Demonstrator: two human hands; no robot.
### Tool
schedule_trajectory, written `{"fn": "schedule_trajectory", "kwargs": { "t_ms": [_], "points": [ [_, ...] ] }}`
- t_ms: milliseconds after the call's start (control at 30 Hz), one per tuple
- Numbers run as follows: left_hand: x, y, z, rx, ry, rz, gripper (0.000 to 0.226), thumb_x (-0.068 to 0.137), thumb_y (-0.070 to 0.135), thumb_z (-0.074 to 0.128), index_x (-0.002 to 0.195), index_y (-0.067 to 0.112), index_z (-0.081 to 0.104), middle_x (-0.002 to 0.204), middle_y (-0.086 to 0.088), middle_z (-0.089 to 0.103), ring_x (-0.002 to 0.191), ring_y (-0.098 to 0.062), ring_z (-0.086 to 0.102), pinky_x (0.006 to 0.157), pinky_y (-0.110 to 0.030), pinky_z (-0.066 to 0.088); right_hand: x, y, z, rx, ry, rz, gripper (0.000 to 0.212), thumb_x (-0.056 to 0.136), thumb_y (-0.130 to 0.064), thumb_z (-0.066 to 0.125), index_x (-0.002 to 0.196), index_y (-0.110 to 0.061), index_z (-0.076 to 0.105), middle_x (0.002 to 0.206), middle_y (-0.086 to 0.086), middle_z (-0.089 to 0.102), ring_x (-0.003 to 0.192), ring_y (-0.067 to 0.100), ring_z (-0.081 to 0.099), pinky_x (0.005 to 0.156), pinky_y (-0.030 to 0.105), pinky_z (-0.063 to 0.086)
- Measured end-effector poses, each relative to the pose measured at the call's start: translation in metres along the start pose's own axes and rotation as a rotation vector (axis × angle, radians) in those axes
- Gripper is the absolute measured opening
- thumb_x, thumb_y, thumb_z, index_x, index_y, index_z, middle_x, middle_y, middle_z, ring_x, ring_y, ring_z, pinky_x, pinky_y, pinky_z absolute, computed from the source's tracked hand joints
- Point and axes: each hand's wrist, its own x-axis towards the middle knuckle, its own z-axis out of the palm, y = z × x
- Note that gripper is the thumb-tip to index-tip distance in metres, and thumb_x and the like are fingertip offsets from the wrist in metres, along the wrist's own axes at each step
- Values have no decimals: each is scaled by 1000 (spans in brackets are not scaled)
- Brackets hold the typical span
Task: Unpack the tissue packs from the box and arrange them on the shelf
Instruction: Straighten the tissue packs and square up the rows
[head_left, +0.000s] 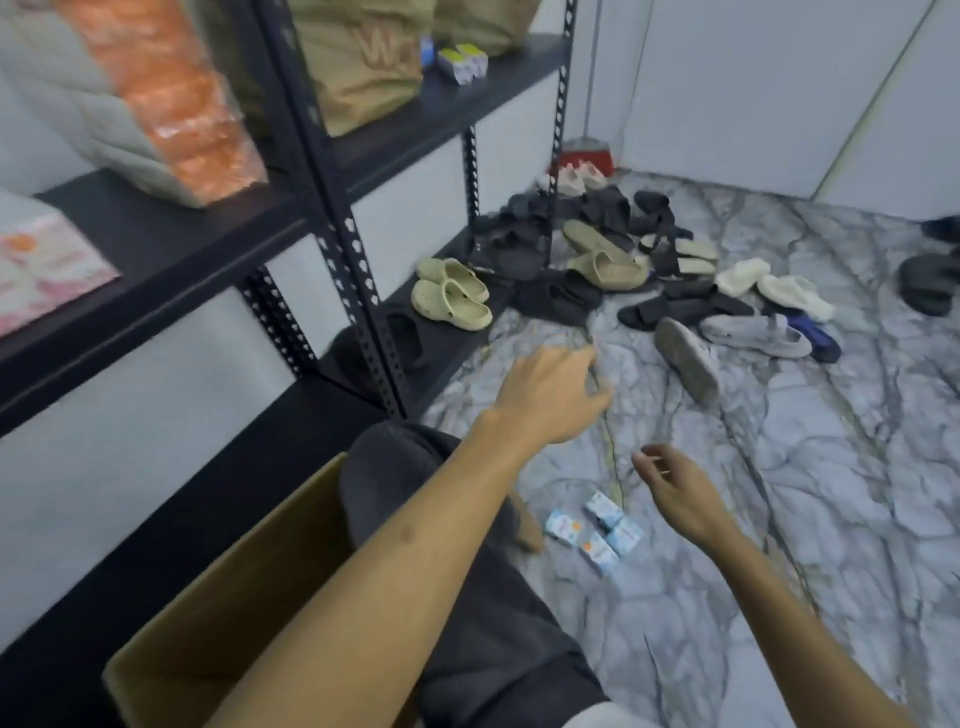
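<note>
The shelf rack (337, 249) stands along the left side, and the floor (779, 467) spreads out to its right. The open box (218, 613) sits near, at the foot of the rack, left of the person's bent knee (395, 467). A few small tissue packs (597, 530) lie on the floor just right of the knee. Farther off, a heap of shoes (623, 270) spreads from the rack's lowest board across the floor. Bags (358, 62) and more small packs (462, 62) sit on an upper board. A broom (587, 156) leans in the far corner.
</note>
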Motion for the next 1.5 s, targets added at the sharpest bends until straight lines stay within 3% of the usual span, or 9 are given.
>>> {"fn": "schedule_trajectory", "kwargs": {
  "t_ms": [233,400,500,667,867,1133,1333,1433,1500],
  "points": [
    [41,-2,95,-56,-327,-70,50,102,41,52,146,17,45,141,-11,55,124,-32,54,96,-43,49,34,84,47,85,-78,219,39,101,-33,57,128,-5,57,116,14,67,93,22,60,77,30,42],
    [59,-22,152,-47,-471,-125,53,100,38,55,148,20,42,138,-10,55,118,-30,57,73,-35,41,63,134,77,22,-309,408,51,102,-40,52,138,-3,51,136,18,59,123,32,56,88,31,39],
    [69,-30,189,-70,-506,-160,49,101,38,54,146,20,45,138,-11,57,123,-31,54,85,-37,46,77,161,98,32,-331,505,55,102,-38,52,141,2,48,145,21,51,132,34,50,102,36,39],
    [84,-49,250,-133,-631,-229,46,98,34,57,141,21,47,131,-10,59,118,-32,56,89,-42,51,98,194,132,27,-327,616,55,101,-37,54,139,2,47,143,21,51,130,36,51,99,36,40],
    [120,-82,313,-146,-663,-316,46,97,30,61,140,20,48,132,-11,59,119,-33,55,92,-43,50,125,229,173,141,-127,846,53,99,-31,60,135,4,43,137,24,53,127,38,51,96,37,40],
    [161,-125,427,-129,-812,-280,43,97,25,59,140,18,52,137,-12,56,125,-33,53,98,-44,48,151,252,234,205,178,1075,66,83,-47,77,123,-2,51,128,19,53,120,38,52,96,45,45],
    [171,-148,470,336,-872,-1,45,95,19,59,138,17,47,139,-12,51,133,-30,43,106,-42,34,154,259,258,233,327,1124,57,79,-47,81,108,-7,52,113,13,60,106,33,59,89,47,51],
    [167,-150,477,424,-832,58,37,94,15,58,131,14,53,134,-11,54,130,-30,44,105,-41,34,157,254,261,350,416,1144,51,80,-38,83,100,-8,46,94,6,60,85,23,60,72,35,50],
    [163,-155,478,389,-831,51,33,95,15,59,128,14,55,133,-12,53,128,-30,45,105,-39,35,156,250,261,436,453,1157,50,82,-33,82,101,-9,43,91,3,58,81,20,60,72,36,52]
  ]
}}
